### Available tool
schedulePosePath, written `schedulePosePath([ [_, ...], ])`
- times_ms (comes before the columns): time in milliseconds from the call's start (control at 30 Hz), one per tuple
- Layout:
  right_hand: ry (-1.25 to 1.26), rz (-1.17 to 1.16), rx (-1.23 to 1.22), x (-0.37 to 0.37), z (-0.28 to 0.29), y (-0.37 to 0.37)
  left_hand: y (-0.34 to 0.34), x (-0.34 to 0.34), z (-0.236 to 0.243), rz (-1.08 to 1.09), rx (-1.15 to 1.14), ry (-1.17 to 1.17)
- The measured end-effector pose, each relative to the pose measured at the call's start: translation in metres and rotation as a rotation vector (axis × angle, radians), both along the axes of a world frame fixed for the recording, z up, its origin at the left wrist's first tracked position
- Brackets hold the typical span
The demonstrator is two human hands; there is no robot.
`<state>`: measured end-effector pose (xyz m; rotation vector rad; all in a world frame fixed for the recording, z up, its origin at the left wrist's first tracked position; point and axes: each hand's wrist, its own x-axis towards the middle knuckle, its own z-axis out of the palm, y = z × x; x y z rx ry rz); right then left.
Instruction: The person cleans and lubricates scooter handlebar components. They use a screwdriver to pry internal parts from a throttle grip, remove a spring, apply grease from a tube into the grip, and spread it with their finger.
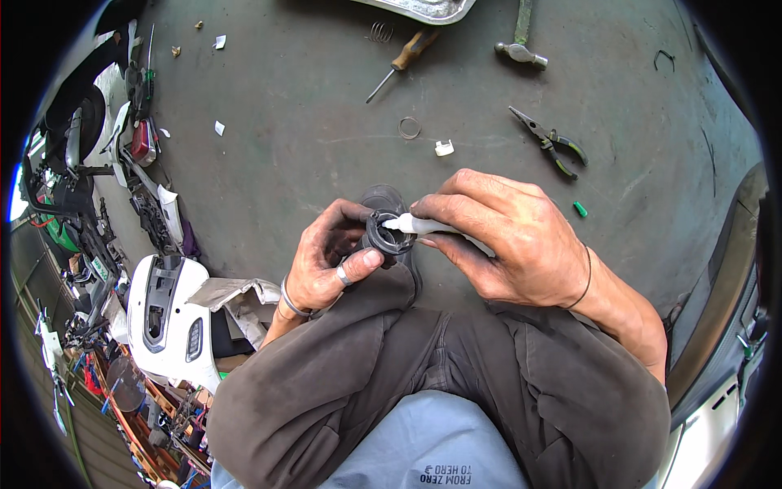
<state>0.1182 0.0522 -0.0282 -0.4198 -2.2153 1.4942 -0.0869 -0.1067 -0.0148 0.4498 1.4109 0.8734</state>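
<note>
The left hand holds a black round part with a hole in its top. The fingers bend snugly around its left side, and the thumb, with a silver ring on it, presses its near edge. The black part is just past the person's knees. The right hand is on the right side of the black part, with its fingers closed on a small white tube. The tube's thin tip points into the hole of the black part; I cannot tell if it touches the inside.

Other things lie on the floor around the black part. Past it are a thin wire ring and a little white piece. Farther past it are a screwdriver, a spring and a hammer. Pliers lie past it to the right, and a small green piece is right of it. Well to its left is a big white panel.
</note>
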Motion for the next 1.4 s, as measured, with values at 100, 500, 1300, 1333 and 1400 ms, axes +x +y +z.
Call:
schedulePosePath([
  [100,-0.007,0.007,0.012,0.001,0.002,0.000,-0.001,0.000,-0.001,0.005,0.005,0.011],
  [500,-0.059,0.067,0.001,0.001,0.007,0.000,-0.003,-0.003,-0.005,-0.078,0.106,0.082],
  [1300,-0.083,0.188,-0.016,0.001,0.008,0.005,0.000,-0.003,-0.006,-0.199,0.162,0.171],
  [1333,-0.099,0.219,-0.019,0.001,0.008,0.006,0.000,-0.003,-0.008,-0.217,0.178,0.183],
  [1400,-0.114,0.212,-0.019,-0.001,0.010,0.008,0.000,-0.002,-0.008,-0.237,0.193,0.193],
])
